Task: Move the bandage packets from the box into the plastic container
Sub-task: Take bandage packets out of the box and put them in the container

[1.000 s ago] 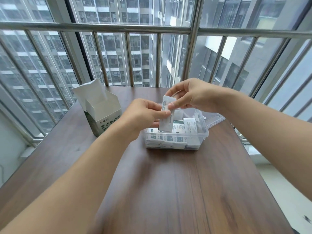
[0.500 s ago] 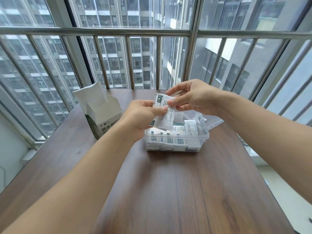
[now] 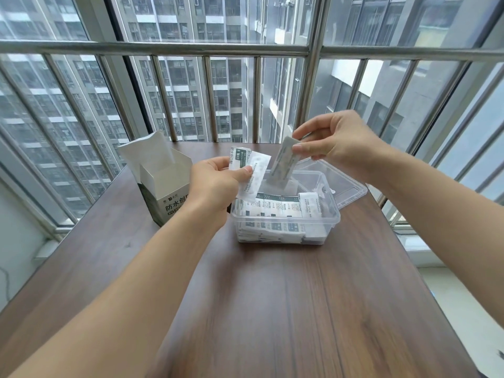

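Wood table (image 3: 272, 309): left hand (image 3: 215, 184) pinching packets (image 3: 249, 170), right hand (image 3: 335, 144) pinching one packet (image 3: 283, 160) over the container (image 3: 283, 214), box (image 3: 163, 192) sitting at nine o'clock.

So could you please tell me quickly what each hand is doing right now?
Left hand: pinching a few bandage packets.
Right hand: pinching one packet above the plastic container.

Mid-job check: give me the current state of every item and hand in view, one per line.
White-and-green cardboard box: upright, top flap open.
Clear plastic container: uncovered, partly filled with packets.
Clear plastic lid: off, lying behind the container.
Left hand: pinching several white-and-green bandage packets above the container.
Right hand: pinching one white bandage packet, hanging over the container.
Packets in the container: lying flat, stacked.
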`<state>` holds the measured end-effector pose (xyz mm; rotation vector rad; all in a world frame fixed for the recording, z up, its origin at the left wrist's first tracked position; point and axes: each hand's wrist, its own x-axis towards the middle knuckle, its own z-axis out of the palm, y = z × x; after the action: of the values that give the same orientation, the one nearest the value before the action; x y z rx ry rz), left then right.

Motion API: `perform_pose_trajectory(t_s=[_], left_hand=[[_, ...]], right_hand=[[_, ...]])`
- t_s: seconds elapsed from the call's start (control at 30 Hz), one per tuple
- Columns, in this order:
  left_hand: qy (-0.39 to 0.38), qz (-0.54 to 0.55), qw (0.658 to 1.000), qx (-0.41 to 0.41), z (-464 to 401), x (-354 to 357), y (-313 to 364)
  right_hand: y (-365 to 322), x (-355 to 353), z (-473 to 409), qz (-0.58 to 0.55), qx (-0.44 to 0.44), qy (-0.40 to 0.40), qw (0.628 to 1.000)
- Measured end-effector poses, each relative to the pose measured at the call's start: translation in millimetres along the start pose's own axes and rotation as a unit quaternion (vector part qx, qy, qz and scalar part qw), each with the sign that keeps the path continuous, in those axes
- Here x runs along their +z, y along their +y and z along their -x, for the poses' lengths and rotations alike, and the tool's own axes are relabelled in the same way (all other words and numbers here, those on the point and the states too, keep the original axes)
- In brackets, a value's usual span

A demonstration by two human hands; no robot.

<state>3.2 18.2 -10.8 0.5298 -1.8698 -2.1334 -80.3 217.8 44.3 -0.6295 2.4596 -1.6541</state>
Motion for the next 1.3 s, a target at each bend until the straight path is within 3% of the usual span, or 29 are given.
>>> perform_pose_trajectory(t_s=[0.1,0.2,0.3,0.6,1.3], left_hand=[[0.016,0.003,1.000,0.001,-2,0,-1],[0.021,0.007,1.000,-0.003,-3,-1,-2],[0.018,0.006,1.000,-0.009,-4,-1,-4],[0.003,0.003,1.000,-0.003,-2,1,-3],[-0.012,-0.059,0.998,-0.001,2,8,-1]], right_hand=[[0,5,13,0.143,-0.150,0.024,0.978],[7,14,29,0.290,-0.302,-0.011,0.908],[21,16,36,0.364,-0.350,-0.073,0.860],[30,14,35,0.347,-0.235,-0.155,0.895],[18,7,32,0.395,-0.135,-0.259,0.871]])
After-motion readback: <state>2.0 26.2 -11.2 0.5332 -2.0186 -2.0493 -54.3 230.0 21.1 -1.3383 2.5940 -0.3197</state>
